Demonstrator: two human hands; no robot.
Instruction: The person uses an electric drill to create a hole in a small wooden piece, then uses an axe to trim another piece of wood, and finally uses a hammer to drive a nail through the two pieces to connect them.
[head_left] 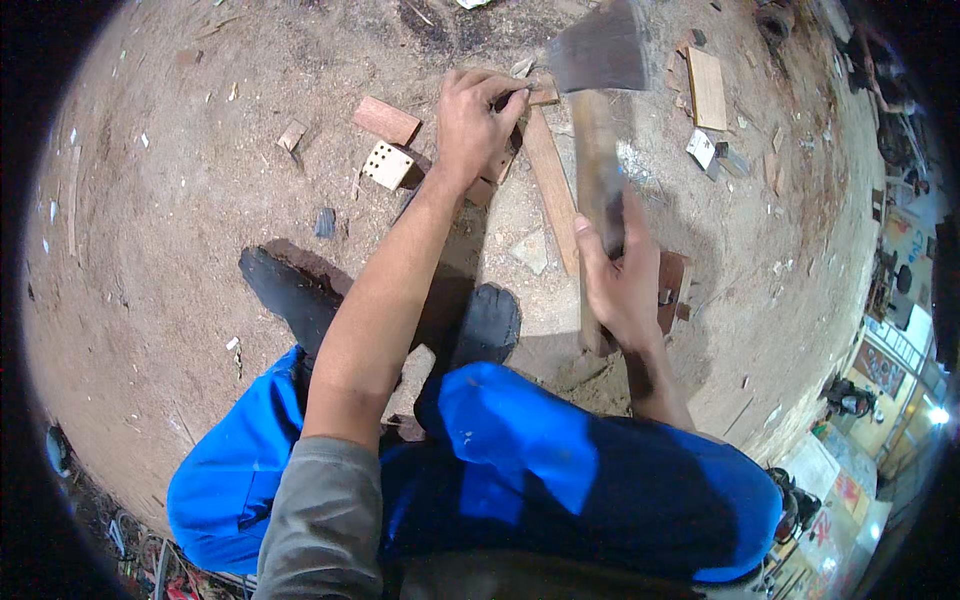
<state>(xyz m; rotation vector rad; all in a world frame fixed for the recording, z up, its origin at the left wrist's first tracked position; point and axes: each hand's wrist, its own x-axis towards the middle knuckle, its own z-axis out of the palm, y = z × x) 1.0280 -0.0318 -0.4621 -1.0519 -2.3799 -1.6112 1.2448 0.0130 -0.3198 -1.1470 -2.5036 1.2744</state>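
Bare dirt floor (170, 260) strewn with wood scraps (385, 119), a lit, cluttered workshop area (890, 370) at its right edge.

Left hand (478, 120) at upper centre, arm stretched forward, fingers curled and pinching. Right hand (622, 285) at centre right, fist closed, wrist bent, thumb up.

Single head-mounted fisheye, looking steeply down past the person's knees at the dirt ground (180, 230). Close range: both forearms enter from the lower edge and fill the centre. Edges bend hard; black vignette all round. No second view.
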